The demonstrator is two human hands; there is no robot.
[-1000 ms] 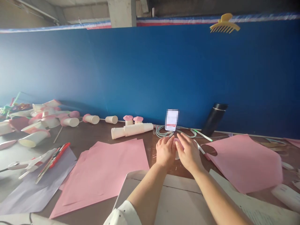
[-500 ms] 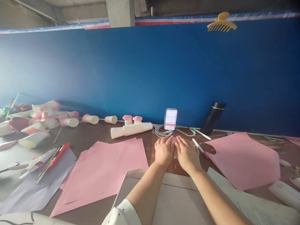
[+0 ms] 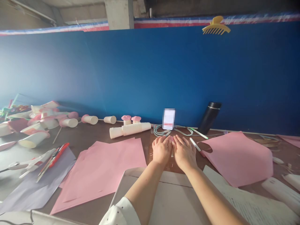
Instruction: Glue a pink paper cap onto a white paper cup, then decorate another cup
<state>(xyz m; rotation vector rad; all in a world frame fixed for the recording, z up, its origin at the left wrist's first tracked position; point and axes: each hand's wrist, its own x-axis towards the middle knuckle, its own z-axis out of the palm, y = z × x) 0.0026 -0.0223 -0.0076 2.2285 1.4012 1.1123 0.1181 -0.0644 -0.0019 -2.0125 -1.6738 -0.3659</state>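
My left hand [image 3: 161, 150] and my right hand [image 3: 185, 151] meet side by side over the brown table, fingers pointing away from me and bent down. Between and beneath them shows a small pink piece of paper [image 3: 172, 139], with a bit of white under it. Both hands cover most of it, so its shape is hidden. To the right of my right hand lies a marker with a white barrel and red end [image 3: 196, 146]. A phone [image 3: 169, 118] with a blurred screen stands just beyond my fingertips, by a coiled cable [image 3: 158, 130].
Left are pink sheets [image 3: 110, 168], a row of stacked paper cups [image 3: 131, 129], pink-capped cups [image 3: 126, 119], and a red utility knife [image 3: 57, 157]. Right are a cut pink sheet [image 3: 241, 159], a black bottle [image 3: 210, 117] and a printed sheet [image 3: 248, 200]. A blue partition [image 3: 140, 72] rises behind.
The view has shifted slightly to the right. Both hands stay together over the pink piece, with hardly any movement of the fingers.
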